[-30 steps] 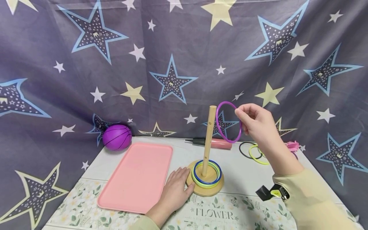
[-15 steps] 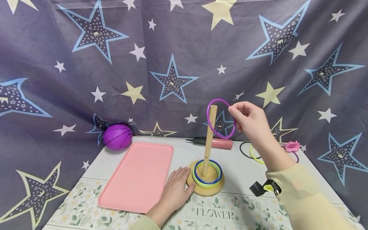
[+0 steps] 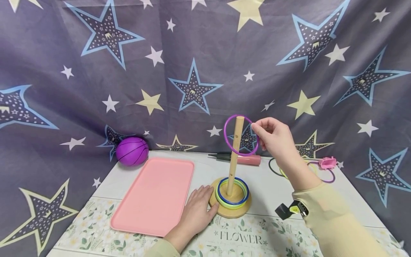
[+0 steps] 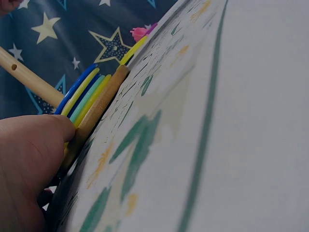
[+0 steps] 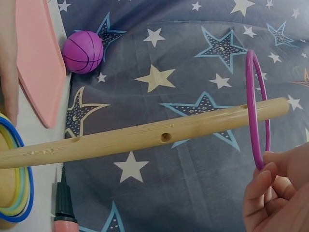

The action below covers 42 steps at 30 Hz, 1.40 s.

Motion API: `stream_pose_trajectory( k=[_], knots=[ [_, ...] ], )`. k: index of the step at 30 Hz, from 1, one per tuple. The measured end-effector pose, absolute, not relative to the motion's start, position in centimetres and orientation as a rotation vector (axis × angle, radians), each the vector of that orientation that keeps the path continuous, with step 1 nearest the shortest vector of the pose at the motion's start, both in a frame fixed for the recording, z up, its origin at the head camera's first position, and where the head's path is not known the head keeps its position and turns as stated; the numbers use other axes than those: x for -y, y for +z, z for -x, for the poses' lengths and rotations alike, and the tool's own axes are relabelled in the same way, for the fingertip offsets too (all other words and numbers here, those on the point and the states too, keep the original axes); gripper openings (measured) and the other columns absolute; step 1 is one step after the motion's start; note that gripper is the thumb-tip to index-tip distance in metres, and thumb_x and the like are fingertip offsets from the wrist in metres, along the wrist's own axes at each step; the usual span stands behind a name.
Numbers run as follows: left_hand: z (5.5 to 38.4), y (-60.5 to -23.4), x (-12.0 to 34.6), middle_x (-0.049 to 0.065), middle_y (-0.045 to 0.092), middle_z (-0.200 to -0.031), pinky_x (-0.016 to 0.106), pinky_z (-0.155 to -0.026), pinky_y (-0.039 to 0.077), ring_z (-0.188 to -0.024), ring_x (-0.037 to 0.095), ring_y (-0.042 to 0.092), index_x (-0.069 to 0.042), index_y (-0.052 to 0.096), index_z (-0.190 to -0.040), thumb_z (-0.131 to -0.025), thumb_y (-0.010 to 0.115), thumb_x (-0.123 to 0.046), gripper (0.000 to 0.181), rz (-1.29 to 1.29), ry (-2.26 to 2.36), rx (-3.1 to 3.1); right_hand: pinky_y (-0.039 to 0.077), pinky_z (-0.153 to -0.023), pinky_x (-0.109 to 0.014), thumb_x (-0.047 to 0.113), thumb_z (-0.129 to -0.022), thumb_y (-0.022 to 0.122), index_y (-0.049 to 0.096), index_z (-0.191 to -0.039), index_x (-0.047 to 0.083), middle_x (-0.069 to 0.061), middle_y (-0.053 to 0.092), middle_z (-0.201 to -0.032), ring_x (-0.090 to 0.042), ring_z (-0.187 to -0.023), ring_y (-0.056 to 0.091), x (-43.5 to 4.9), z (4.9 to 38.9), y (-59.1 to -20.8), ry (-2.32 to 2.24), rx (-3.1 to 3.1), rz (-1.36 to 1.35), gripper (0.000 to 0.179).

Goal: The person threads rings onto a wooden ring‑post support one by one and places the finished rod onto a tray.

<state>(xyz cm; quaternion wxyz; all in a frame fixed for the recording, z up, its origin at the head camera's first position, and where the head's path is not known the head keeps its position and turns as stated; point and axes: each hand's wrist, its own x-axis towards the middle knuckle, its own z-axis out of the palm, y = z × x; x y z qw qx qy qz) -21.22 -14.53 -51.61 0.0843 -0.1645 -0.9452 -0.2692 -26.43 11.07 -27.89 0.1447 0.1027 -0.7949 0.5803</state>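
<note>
A wooden peg (image 3: 233, 160) stands upright on a round wooden base (image 3: 232, 212). Several rings are stacked around its foot, with a blue ring (image 3: 246, 189) on top; yellow and mint ones show below in the left wrist view. My right hand (image 3: 275, 137) pinches a purple ring (image 5: 253, 111) between thumb and fingers. That ring encircles the peg near its top, tilted in the head view. My left hand (image 3: 197, 210) rests with extended fingers against the left side of the base, its thumb (image 4: 60, 126) touching the edge by the rings.
Left of the base lies a pink tray (image 3: 154, 192), with a purple ball (image 3: 132, 151) behind it. A pink and black pump (image 3: 248, 160) lies behind the peg. Loose rings (image 3: 330, 176) and a pink plastic piece (image 3: 327, 163) are at the back right, partly behind my right arm.
My right hand has moved left with the purple ring, from beside the peg to around its upper end, then slightly down. My left hand has stayed at the base.
</note>
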Motion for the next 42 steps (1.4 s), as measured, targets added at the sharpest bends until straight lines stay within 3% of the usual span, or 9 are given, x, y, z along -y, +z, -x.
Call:
stream_pose_trajectory(
  k=[13, 19, 35, 42],
  knots=[
    [21.1, -51.5, 14.5, 0.024, 0.053, -0.164, 0.062, -0.133, 0.025, -0.158, 0.043, 0.042, 0.003, 0.055, -0.158, -0.109, 0.068, -0.034, 0.062, 0.51, -0.792, 2.799, 0.049, -0.053, -0.022, 0.026, -0.108, 0.076, 0.069, -0.109, -0.001, -0.005, 0.061, -0.082, -0.01, -0.063, 0.055, -11.0, 27.1, -30.5, 1.657, 2.353, -0.23, 0.028],
    [21.2, -51.6, 14.5, 0.023, 0.052, -0.165, 0.061, -0.133, 0.023, -0.159, 0.042, 0.04, 0.001, 0.055, -0.159, -0.109, 0.067, -0.034, 0.062, 0.499, -0.792, 2.81, 0.052, -0.052, -0.023, 0.023, -0.108, 0.076, 0.07, -0.108, -0.001, -0.008, 0.063, -0.085, -0.013, -0.062, 0.057, -11.0, 27.3, -32.0, 1.644, 2.388, -0.23, 0.025],
    [21.3, -51.7, 14.5, 0.023, 0.053, -0.164, 0.061, -0.133, 0.024, -0.158, 0.042, 0.041, 0.002, 0.055, -0.158, -0.109, 0.067, -0.035, 0.063, 0.501, -0.773, 2.804, 0.048, -0.049, -0.025, 0.026, -0.109, 0.075, 0.07, -0.108, 0.001, -0.005, 0.059, -0.079, -0.013, -0.06, 0.054, -11.1, 27.3, -36.0, 1.629, 2.467, -0.158, 0.026],
    [21.2, -51.7, 14.5, 0.023, 0.053, -0.164, 0.06, -0.133, 0.024, -0.158, 0.042, 0.041, 0.002, 0.055, -0.159, -0.109, 0.066, -0.035, 0.063, 0.497, -0.768, 2.808, 0.043, -0.047, -0.023, 0.02, -0.109, 0.074, 0.07, -0.107, 0.001, -0.004, 0.059, -0.079, -0.012, -0.057, 0.052, -11.0, 27.5, -38.0, 1.655, 2.48, -0.113, 0.02]
  ],
)
